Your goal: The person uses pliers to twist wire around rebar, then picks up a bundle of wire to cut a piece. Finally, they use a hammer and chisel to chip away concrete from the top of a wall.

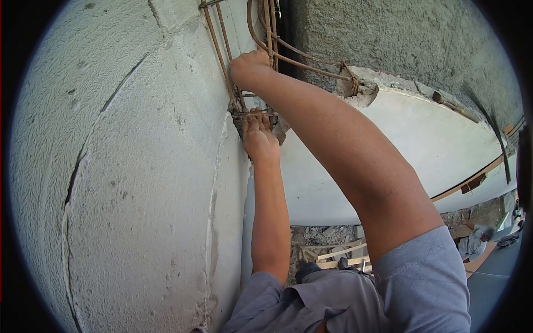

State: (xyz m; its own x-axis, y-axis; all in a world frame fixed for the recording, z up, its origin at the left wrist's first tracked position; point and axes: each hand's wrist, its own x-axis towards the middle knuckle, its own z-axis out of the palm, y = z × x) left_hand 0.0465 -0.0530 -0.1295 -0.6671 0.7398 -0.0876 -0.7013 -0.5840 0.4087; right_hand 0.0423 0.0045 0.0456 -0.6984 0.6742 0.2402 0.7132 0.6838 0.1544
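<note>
Brown steel bars form a narrow rebar cage (216, 41) against the wall, rising from a chipped opening. My right hand (251, 69) reaches across to the cage above my left hand, its fingers closed in a fist. The fist hides whatever it may hold. Lower down, my left hand (261, 141) is raised palm up, fingers bent at a rusty rebar stirrup (252, 113) that crosses the cage's base. Curved bars (311, 67) run from the cage to the right, tied at a broken concrete edge.
A rough cracked concrete wall (139, 166) fills the left. To the right are a white panel (400, 144) and a grey concrete face (388, 39). Far below lie rubble and wooden slats (338, 252). Another person (473, 244) is at the lower right.
</note>
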